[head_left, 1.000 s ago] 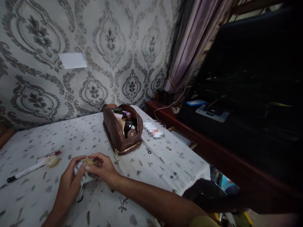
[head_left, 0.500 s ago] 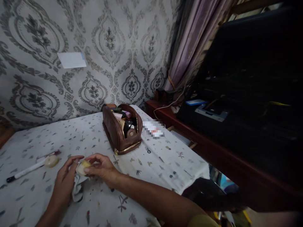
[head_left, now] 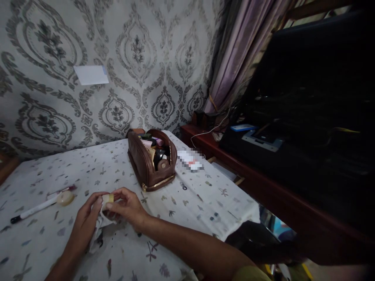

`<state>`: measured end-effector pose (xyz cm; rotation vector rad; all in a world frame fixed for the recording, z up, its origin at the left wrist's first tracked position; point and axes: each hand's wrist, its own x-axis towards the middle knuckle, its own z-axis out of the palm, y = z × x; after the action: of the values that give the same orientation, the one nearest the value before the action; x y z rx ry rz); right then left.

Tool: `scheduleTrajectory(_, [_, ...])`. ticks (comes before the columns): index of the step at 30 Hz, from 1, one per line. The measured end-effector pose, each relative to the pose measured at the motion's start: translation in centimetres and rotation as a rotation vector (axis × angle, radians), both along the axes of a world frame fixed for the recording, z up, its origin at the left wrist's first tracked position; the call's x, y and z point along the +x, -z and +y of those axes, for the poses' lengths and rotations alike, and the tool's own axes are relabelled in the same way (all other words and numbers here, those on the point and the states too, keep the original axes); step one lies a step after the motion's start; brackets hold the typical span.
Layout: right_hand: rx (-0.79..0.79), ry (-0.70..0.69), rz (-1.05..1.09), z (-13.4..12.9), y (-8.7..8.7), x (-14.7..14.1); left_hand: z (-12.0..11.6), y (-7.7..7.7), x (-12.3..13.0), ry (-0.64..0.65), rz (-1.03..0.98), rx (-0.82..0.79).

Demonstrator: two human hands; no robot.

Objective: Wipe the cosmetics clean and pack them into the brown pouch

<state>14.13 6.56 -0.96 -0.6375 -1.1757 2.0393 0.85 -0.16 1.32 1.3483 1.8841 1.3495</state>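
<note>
Above the near left part of the table, my two hands meet around a small pale jar with a yellowish band (head_left: 108,200). My left hand (head_left: 89,212) presses a crumpled whitish cloth (head_left: 101,228) against the jar's left side, and the cloth hangs down below the fingers. The fingers of my right hand (head_left: 129,207) are closed on the jar's right side. Left of my hands, a round cream-coloured lid or disc (head_left: 65,198) lies by a white pen-like stick with a black end (head_left: 35,210) and a thin pinkish tube (head_left: 60,190).
An open brown bag (head_left: 150,164) full of small cosmetics stands beyond my hands on the patterned tablecloth (head_left: 187,210). A blurred white item (head_left: 190,160) lies right of it. A dark red desk (head_left: 249,173) with a partly open drawer borders the right side.
The jar has turned in my hands, so its side and yellowish band now show more. Both hands have shifted slightly, my left hand a little to the right.
</note>
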Motion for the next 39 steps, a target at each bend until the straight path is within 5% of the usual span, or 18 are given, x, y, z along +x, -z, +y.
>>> scheduleTrajectory(7, [-0.092, -0.026, -0.035, 0.2, 0.2, -0.2, 0.1, 1.1, -0.5, -0.008, 0.184, 0.061])
scheduleTrajectory(15, [-0.177, -0.094, -0.02, 1.3, 0.6, -0.6, -0.1, 1.6, 0.1, -0.001, 0.161, 0.073])
scheduleTrajectory(20, [-0.008, -0.139, -0.038, 2.1, -2.2, 1.6, -0.4, 2.1, -0.5, -0.062, 0.154, 0.096])
scheduleTrajectory(26, [0.165, -0.118, 0.021, 5.9, -7.1, 7.8, -0.4, 2.2, 0.7, -0.167, 0.215, -0.019])
scheduleTrajectory(30, [0.29, 0.06, 0.053, 9.2, -10.1, 12.7, 0.9, 0.5, 2.0, -0.199, 0.347, 0.007])
scheduleTrajectory(35, [0.46, 0.226, -0.004, 12.4, -12.1, 16.5, 5.4, -4.4, 3.9, 0.234, 0.768, 0.386])
scheduleTrajectory(39, [0.613, 0.334, -0.061, 15.1, -11.9, 17.1, 9.8, -7.5, 7.5, 0.356, 1.084, 0.579])
